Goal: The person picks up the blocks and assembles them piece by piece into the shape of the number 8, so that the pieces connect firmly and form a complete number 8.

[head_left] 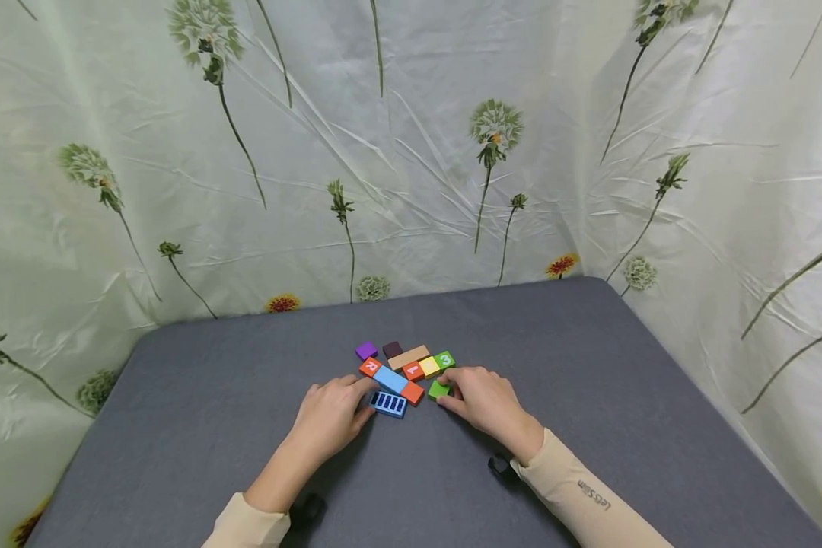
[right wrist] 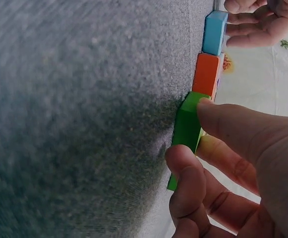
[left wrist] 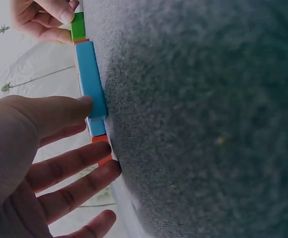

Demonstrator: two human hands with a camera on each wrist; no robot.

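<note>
My right hand [head_left: 488,397] pinches a small plain green block [head_left: 438,390] between thumb and index finger, down at the grey cloth. My left hand [head_left: 334,415] has its thumb and index finger at the left end of a blue block [head_left: 390,404] with dark stripes on top. In the left wrist view the thumb tip lies on this blue block [left wrist: 91,79], while the other fingers are spread. Just behind lies a slanted row: a red block marked R [head_left: 371,367], a light blue block [head_left: 389,379] and an orange-red block [head_left: 413,392].
Behind that row, a red block marked 1 [head_left: 413,371], a yellow block [head_left: 429,367] and a green block marked 3 [head_left: 445,359] line up. A tan plank [head_left: 409,357], a dark block [head_left: 393,349] and a purple block [head_left: 366,350] lie farther back. A flowered curtain [head_left: 411,152] borders the grey table [head_left: 246,380].
</note>
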